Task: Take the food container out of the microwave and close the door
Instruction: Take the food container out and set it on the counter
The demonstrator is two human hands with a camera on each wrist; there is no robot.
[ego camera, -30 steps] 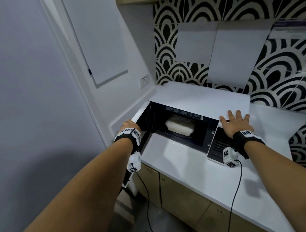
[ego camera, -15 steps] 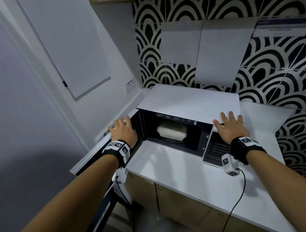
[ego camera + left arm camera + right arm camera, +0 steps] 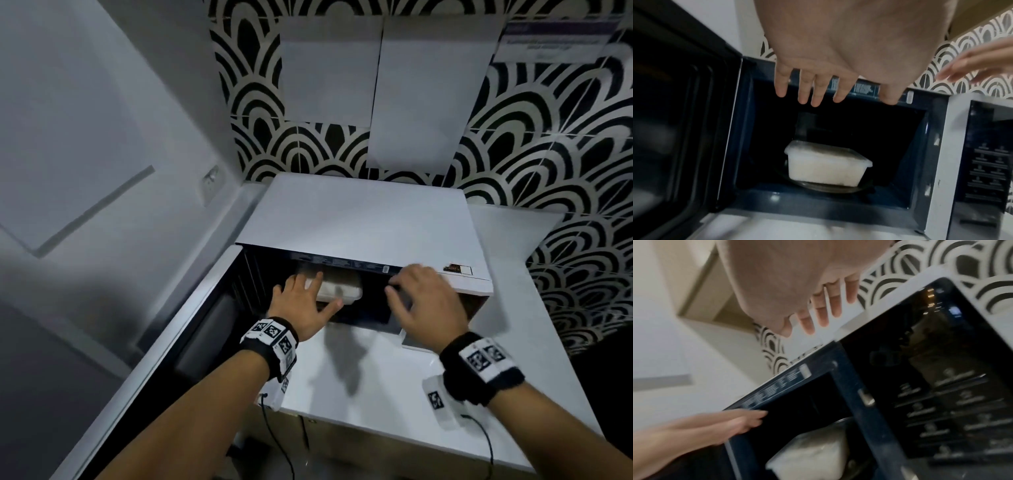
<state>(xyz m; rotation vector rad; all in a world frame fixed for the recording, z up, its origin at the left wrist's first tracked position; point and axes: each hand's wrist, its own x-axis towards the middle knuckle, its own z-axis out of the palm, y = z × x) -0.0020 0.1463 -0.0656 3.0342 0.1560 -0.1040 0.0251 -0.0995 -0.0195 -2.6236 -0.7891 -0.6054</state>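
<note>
Sitting on a white counter (image 3: 359,387) against scallop-patterned tiles (image 3: 548,144), the microwave (image 3: 359,219) gapes mid-frame. Both hands, left hand (image 3: 305,310) and right hand (image 3: 428,301), hover spread-fingered, empty, before the food container (image 3: 826,165).

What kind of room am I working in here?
Most likely a small kitchen or pantry corner: a microwave sits on a white countertop with wooden cabinets below, against a black-and-white patterned tile wall.

Left hand (image 3: 306,306) off the door (image 3: 191,329), now before the food container (image 3: 339,291); right hand (image 3: 426,301) off the microwave (image 3: 359,219) top.
</note>
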